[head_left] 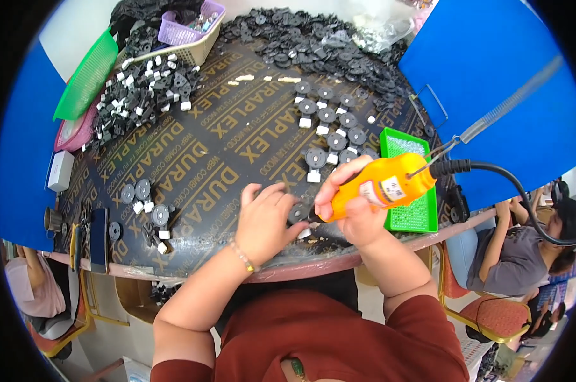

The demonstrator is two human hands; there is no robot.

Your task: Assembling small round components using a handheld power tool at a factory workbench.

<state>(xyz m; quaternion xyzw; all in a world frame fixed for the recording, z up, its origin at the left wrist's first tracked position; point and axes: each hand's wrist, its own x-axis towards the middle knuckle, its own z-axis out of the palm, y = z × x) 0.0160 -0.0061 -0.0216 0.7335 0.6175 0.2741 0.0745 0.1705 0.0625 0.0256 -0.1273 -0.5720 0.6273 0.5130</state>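
Note:
My right hand [359,219] is wrapped round an orange electric screwdriver [399,180], which is tilted with its black tip pointing down and to the left. The tip meets a black round plastic part [297,214] close to the table's near edge. My left hand [269,219] grips that part from the left, the thumb on its near side and the fingers partly blurred. A bit of white shows beneath the part; the screw point itself is hidden. Beyond my hands stand several black wheel-like parts with white blocks [327,115], in loose rows.
A green tray [432,216] of small screws sits right of the screwdriver. A coiled spring [504,108] and black cable [520,184] run from the tool. Black discs [300,38] and black-and-white parts [144,89] are heaped at the back. More pieces [160,215] lie left. People sit at both sides.

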